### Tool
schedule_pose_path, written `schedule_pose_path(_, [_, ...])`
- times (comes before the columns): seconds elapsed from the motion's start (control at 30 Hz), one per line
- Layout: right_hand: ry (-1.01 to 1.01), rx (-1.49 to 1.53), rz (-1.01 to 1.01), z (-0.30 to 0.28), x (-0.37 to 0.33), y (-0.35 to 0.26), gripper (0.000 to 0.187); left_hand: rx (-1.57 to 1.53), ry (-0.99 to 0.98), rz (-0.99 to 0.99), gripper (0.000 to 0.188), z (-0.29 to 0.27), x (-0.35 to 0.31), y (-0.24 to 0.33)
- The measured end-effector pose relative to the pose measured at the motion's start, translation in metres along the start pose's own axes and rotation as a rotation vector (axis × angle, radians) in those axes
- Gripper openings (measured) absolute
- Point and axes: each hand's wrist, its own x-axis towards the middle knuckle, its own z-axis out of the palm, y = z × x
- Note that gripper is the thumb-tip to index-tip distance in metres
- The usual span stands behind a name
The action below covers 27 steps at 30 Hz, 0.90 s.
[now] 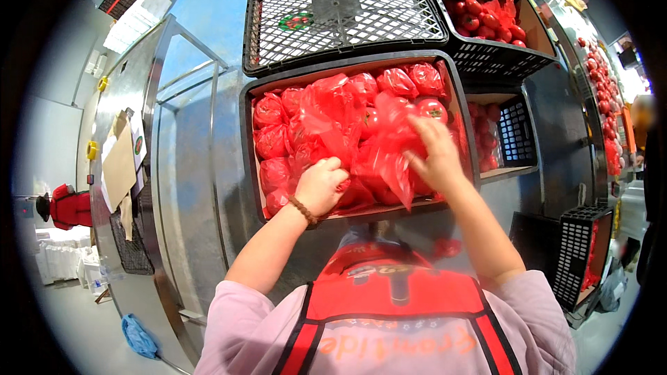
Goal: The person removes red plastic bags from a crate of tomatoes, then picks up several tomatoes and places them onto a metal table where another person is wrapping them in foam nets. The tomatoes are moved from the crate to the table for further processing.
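You look straight down into a black crate (248, 140), packed with tomatoes wrapped in red plastic (271, 142). It sits directly in front of you, and loose red film (390, 165) lies crumpled over its middle and near side. Your left hand (321, 186) is at the crate's near side, left of centre, its grip closed, fingers curled in on the red film. A brown bracelet (303, 210) circles that wrist. Your right hand (436, 156), slightly blurred, is over the right part of the crate, its grip open, thumb apart from the fingers, against the film; you cannot tell whether it pinches any. Just beyond those fingers, a tomato (432, 109) shows its green stem end.

Past the crate's far edge is a black lattice panel (337, 5). To its right, a second crate (497, 60) holds unwrapped tomatoes (474, 22), and a third crate (515, 128), nearer you, holds more. On your far left, a metal bench (125, 80) carries a tan cardboard sheet (119, 168). You wear a red apron (396, 298) over a pink top (240, 323).
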Motion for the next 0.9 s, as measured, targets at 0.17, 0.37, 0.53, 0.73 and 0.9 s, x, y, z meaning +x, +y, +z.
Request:
schedule_pose_path(0.17, [-0.3, -0.053, -0.139, 0.016, -0.008, -0.004, 0.05, -0.439, 0.382, -0.087, 0.023, -0.02, -0.009, -0.015])
schedule_pose_path(0.37, [-0.123, 0.106, -0.198, 0.021, 0.051, -0.04, 0.06, -1.112, 0.565, -0.428, 0.019, -0.062, -0.029, -0.046])
schedule_pose_path(0.53, [0.191, -0.071, -0.245, 0.063, 0.111, -0.048, 0.058, -0.138, 0.785, -0.427, 0.028, -0.122, -0.008, -0.071])
schedule_pose_path(0.73, [-0.008, -0.167, -0.322, 0.092, 0.104, -0.05, 0.041, 0.234, 0.127, -0.352, 0.053, -0.092, 0.007, -0.045])
schedule_pose_path(0.9, [-0.401, -0.148, -0.164, 0.094, 0.06, -0.075, 0.076, 0.526, 0.159, -0.263, 0.047, -0.06, 0.012, -0.049])
